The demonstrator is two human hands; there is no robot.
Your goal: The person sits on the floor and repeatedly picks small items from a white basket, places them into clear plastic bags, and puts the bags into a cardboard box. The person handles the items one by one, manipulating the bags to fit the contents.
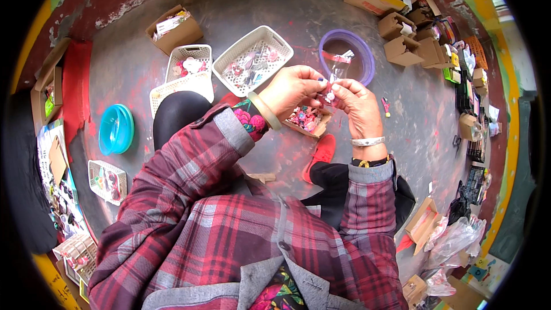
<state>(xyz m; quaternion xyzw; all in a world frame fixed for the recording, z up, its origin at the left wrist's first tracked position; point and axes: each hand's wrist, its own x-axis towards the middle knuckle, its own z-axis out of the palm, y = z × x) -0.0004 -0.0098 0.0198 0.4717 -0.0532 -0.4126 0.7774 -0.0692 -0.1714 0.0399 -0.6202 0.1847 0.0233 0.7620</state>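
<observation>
Between my hands is a small clear plastic bag (340, 70) with small pink and white pieces at its lower end; I cannot make out their kind. My left hand (294, 90) pinches it from the left with thumb and fingers. From the right, my right hand (360, 106) grips the same bag low down, its fingertips close to the left ones. Below them a cardboard box (313, 132) holds pink and red trinkets, partly hidden by my left hand. Behind the bag stands a purple basin (370, 60).
Left of my hands are a white basket (221, 72) of small packets and a smaller white basket (170, 72) with pink and white pieces. Teal basins (116, 129) sit farther left. Cardboard boxes (404, 50) and crates line the right wall. My red shoe (322, 152) is underneath.
</observation>
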